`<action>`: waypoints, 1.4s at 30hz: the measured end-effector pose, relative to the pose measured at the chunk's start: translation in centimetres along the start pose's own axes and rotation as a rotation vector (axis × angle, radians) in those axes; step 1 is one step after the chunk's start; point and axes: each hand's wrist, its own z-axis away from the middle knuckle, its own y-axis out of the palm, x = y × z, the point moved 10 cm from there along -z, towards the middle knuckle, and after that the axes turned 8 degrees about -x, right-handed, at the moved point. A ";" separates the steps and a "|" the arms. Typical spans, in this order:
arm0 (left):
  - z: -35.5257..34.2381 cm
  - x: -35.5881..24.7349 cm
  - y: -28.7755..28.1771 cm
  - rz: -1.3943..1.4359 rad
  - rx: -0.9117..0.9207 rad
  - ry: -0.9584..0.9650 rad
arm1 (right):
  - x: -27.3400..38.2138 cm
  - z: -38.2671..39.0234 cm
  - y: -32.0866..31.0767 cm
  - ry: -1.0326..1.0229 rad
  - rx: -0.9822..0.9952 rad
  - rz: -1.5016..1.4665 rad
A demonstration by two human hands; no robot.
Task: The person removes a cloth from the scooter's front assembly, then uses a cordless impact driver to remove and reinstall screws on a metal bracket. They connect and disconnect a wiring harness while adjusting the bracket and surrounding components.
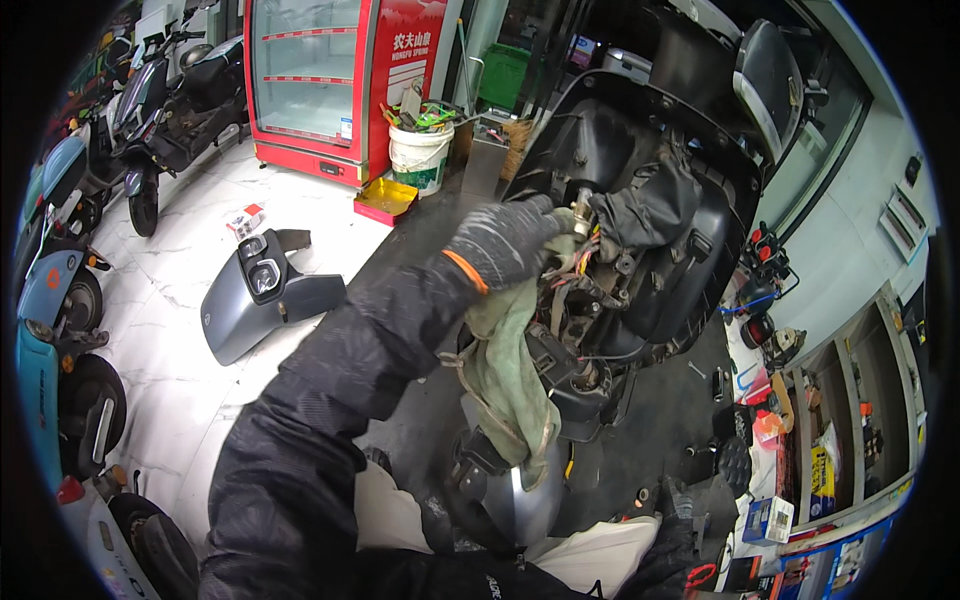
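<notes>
The left hand (510, 240), in one fuzzy grey glove (492, 232), has its fingers (556, 224) curled, grasping one limp, stained green cloth (508, 375) (it drapes below them). Beside the fingertips: one shiny metal tube (583, 208); rightward, one wrinkled black cover (650, 207). The right hand's state I cannot tell.

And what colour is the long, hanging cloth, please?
The long, hanging cloth is greyish green, best seen in the head view.

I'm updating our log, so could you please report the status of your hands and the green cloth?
Left gloved hand gripping green cloth beside metal stem. Right hand out of view. Coloured wires close by, possibly in the way.
</notes>
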 end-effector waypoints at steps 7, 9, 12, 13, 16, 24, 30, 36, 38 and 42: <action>-0.7 -1.2 -3.2 0.142 -0.200 -0.006 | -1.4 -0.1 -0.5 0.036 0.028 -0.040; -1.4 -1.7 -2.9 0.206 -0.266 0.036 | -1.6 -0.2 -0.5 0.043 0.039 -0.047; -1.5 -0.5 -1.5 0.197 -0.221 -0.087 | -1.9 -0.3 -0.6 0.056 0.053 -0.058; -1.1 -0.2 -1.0 0.086 -0.163 -0.107 | -2.0 -0.4 -0.7 0.062 0.056 -0.068; 1.4 2.2 -1.0 -0.211 -0.041 -0.211 | -2.1 -0.6 -0.7 0.064 0.103 -0.051; 4.2 9.0 -3.2 0.428 -0.473 -0.642 | -4.3 -2.7 1.4 0.053 0.296 -0.280; 6.8 12.4 -5.1 0.920 -0.921 -0.835 | -7.5 -4.1 1.6 0.177 0.332 -0.338; 4.8 10.0 -4.5 0.977 -0.893 -0.293 | -6.4 -2.4 1.3 0.246 0.203 -0.349; 2.6 7.7 -1.8 0.408 -0.603 -0.165 | -5.3 -2.2 0.8 0.135 0.128 -0.078; 3.3 7.8 0.3 0.256 -0.749 -0.306 | -5.4 -2.2 0.8 0.196 0.107 -0.102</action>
